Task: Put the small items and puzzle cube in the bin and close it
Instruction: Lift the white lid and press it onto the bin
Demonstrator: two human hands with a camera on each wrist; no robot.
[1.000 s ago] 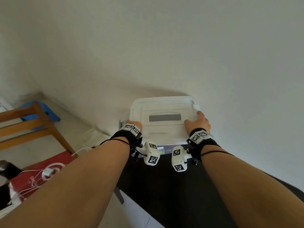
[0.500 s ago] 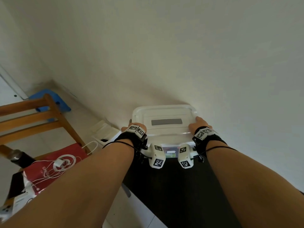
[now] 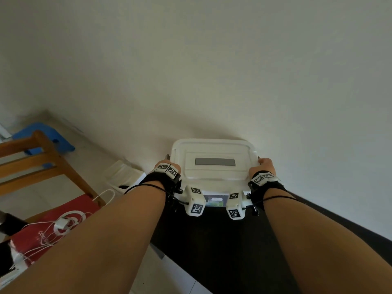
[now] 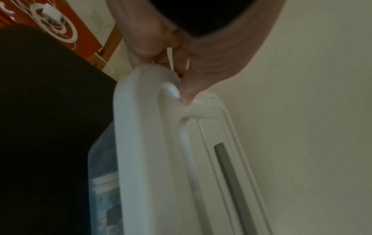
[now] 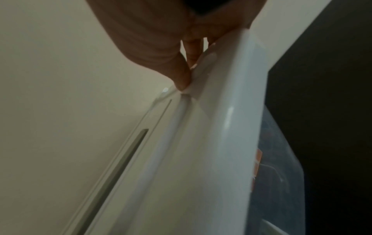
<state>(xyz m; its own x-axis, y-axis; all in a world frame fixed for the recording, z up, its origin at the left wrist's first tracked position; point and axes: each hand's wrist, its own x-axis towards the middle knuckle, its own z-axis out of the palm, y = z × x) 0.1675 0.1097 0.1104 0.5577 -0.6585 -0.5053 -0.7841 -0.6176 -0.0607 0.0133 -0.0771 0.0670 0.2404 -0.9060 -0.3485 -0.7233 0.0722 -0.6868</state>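
Two hands hold the white lid point(image 3: 214, 158) over the bin point(image 4: 102, 182) on the dark bench point(image 3: 222, 240): your left hand point(image 3: 162, 164) and right hand point(image 3: 265, 164) each pinch a short end, thumb on top. Seat it level, then press the corners evenly. Only the wrist views show your thumbs and the contents behind the clear wall.
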